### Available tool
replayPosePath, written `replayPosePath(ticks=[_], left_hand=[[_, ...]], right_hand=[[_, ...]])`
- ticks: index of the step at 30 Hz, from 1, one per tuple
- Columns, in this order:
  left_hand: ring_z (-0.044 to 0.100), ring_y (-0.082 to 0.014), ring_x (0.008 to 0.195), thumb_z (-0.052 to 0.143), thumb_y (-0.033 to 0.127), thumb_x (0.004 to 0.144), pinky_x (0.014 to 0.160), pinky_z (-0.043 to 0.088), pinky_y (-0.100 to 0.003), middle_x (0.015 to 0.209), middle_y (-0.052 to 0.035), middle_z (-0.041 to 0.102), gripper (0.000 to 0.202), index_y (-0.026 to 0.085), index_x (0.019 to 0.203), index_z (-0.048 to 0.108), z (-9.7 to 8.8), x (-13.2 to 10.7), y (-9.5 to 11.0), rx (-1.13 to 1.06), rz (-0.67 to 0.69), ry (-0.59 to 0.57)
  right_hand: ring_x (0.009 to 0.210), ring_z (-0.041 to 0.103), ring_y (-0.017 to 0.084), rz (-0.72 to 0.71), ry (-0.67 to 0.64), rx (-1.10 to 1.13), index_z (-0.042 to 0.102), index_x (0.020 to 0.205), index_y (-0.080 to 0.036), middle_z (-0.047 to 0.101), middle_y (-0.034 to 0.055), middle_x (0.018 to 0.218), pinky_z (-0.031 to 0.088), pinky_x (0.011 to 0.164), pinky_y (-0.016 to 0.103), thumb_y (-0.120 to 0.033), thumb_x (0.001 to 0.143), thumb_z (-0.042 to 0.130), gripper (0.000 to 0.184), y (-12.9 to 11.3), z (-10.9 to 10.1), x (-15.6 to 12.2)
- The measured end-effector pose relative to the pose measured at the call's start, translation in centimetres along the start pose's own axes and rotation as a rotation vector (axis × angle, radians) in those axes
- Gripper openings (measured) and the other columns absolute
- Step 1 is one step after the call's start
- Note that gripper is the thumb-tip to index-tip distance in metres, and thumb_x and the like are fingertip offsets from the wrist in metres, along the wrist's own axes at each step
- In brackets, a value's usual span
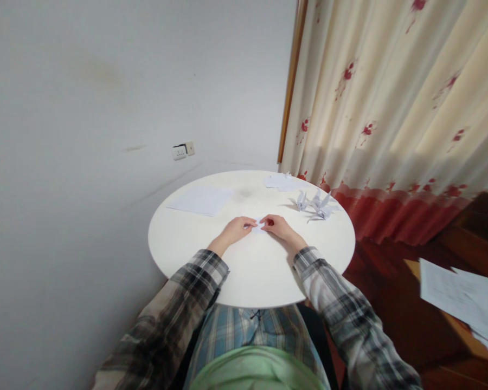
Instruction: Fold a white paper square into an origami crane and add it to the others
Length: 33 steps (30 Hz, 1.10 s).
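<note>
A small folded piece of white paper lies between my hands, low over the middle of the round white table. My left hand pinches its left side between thumb and fingers. On the right side, my right hand has its thumb and bent forefinger closed on the paper. The exact folds are too small to make out, and the fingertips partly hide them. To the right of my right hand stand several folded paper cranes in a loose cluster.
A flat white sheet lies at the table's back left. More paper pieces are at the back edge. The wall with a socket borders the left; a flowered curtain hangs at right. Papers rest on a wooden surface lower right.
</note>
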<state>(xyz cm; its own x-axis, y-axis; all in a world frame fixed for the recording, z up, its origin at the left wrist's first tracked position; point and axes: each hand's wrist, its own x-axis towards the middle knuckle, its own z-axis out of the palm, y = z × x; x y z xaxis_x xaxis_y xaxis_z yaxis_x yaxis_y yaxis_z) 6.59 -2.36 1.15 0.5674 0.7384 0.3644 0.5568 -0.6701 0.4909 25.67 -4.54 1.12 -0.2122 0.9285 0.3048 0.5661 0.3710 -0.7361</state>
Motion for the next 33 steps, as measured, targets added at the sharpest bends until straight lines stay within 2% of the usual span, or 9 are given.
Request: replayPosePath(ticks=[6, 14, 17, 20, 22, 24, 27, 30, 33], left_hand=[[0.059, -0.0171, 0.096, 0.051, 0.017, 0.072, 0.087, 0.044, -0.028, 0.105, -0.0042, 0.065, 0.026, 0.018, 0.091, 0.069, -0.1, -0.1, 0.1, -0.004, -0.034, 0.003], [0.059, -0.0175, 0.096, 0.053, 0.020, 0.072, 0.089, 0.043, -0.030, 0.105, -0.0052, 0.065, 0.023, 0.018, 0.090, 0.068, -0.2, -0.2, 0.3, -0.015, -0.016, 0.007], [0.058, -0.0169, 0.097, 0.053, 0.021, 0.074, 0.090, 0.042, -0.030, 0.105, -0.0052, 0.065, 0.021, 0.018, 0.090, 0.068, 0.1, -0.1, -0.2, -0.049, -0.004, 0.006], [0.058, -0.0165, 0.097, 0.053, 0.022, 0.076, 0.091, 0.041, -0.031, 0.105, -0.0049, 0.065, 0.020, 0.019, 0.089, 0.068, 0.2, 0.0, -0.6, -0.063, -0.005, -0.011], [0.058, -0.0163, 0.097, 0.053, 0.021, 0.077, 0.092, 0.041, -0.031, 0.104, -0.0047, 0.065, 0.019, 0.019, 0.088, 0.068, 0.2, 0.1, -0.6, -0.066, 0.010, -0.017], [0.058, -0.0159, 0.097, 0.052, 0.020, 0.077, 0.092, 0.041, -0.031, 0.104, -0.0047, 0.065, 0.019, 0.019, 0.087, 0.068, 0.2, 0.2, -0.6, -0.065, 0.037, -0.009], [0.058, -0.0151, 0.097, 0.049, 0.013, 0.077, 0.093, 0.041, -0.031, 0.102, -0.0037, 0.066, 0.023, 0.019, 0.086, 0.069, 0.0, 0.2, -0.5, -0.040, 0.051, 0.009], [0.057, -0.0147, 0.097, 0.046, 0.005, 0.074, 0.093, 0.040, -0.032, 0.101, -0.0019, 0.066, 0.030, 0.021, 0.084, 0.069, -0.1, 0.1, -0.4, 0.014, 0.034, 0.024], [0.055, -0.0155, 0.101, 0.047, 0.006, 0.073, 0.094, 0.039, -0.032, 0.104, -0.0018, 0.064, 0.029, 0.021, 0.085, 0.069, -0.1, 0.0, -0.2, 0.071, 0.035, 0.041]], right_hand=[[0.057, 0.046, 0.007, -0.022, -0.172, 0.263, 0.064, 0.087, -0.011, 0.056, -0.0021, 0.064, 0.038, 0.058, 0.021, -0.014, 0.059, 0.061, 0.029, 0.0, -1.3, -0.1], [0.058, 0.049, 0.008, 0.009, -0.220, 0.384, 0.063, 0.086, -0.010, 0.060, 0.0003, 0.067, 0.040, 0.059, 0.022, -0.014, 0.053, 0.063, 0.033, 0.4, -1.8, -0.2], [0.059, 0.051, 0.009, -0.007, -0.164, 0.300, 0.064, 0.088, -0.011, 0.062, 0.0011, 0.068, 0.041, 0.059, 0.022, -0.016, 0.058, 0.061, 0.030, 0.2, -1.7, -0.4], [0.062, 0.054, 0.010, -0.024, 0.007, 0.140, 0.065, 0.087, -0.012, 0.064, 0.0031, 0.071, 0.042, 0.062, 0.023, -0.020, 0.067, 0.057, 0.024, 0.0, -1.6, -0.4], [0.069, 0.057, 0.012, -0.025, 0.118, 0.029, 0.065, 0.088, -0.013, 0.066, 0.0053, 0.079, 0.044, 0.067, 0.024, -0.021, 0.071, 0.054, 0.022, 0.0, -1.5, -0.4], [0.081, 0.059, 0.015, -0.038, 0.170, -0.101, 0.065, 0.091, -0.016, 0.067, 0.0060, 0.090, 0.043, 0.077, 0.027, -0.018, 0.074, 0.051, 0.022, 0.0, -1.5, -0.4], [0.088, 0.059, 0.016, -0.065, 0.114, -0.262, 0.066, 0.093, -0.018, 0.067, 0.0050, 0.096, 0.040, 0.084, 0.028, -0.013, 0.075, 0.047, 0.027, 0.0, -1.5, -0.4], [0.083, 0.060, 0.016, -0.079, 0.039, -0.318, 0.068, 0.090, -0.020, 0.068, 0.0032, 0.090, 0.042, 0.080, 0.026, -0.012, 0.075, 0.045, 0.028, -0.1, -1.4, -0.5], [0.081, 0.060, 0.015, -0.080, 0.038, -0.321, 0.069, 0.087, -0.019, 0.069, 0.0027, 0.086, 0.042, 0.079, 0.025, -0.010, 0.073, 0.046, 0.028, -0.1, -1.2, -0.5]])
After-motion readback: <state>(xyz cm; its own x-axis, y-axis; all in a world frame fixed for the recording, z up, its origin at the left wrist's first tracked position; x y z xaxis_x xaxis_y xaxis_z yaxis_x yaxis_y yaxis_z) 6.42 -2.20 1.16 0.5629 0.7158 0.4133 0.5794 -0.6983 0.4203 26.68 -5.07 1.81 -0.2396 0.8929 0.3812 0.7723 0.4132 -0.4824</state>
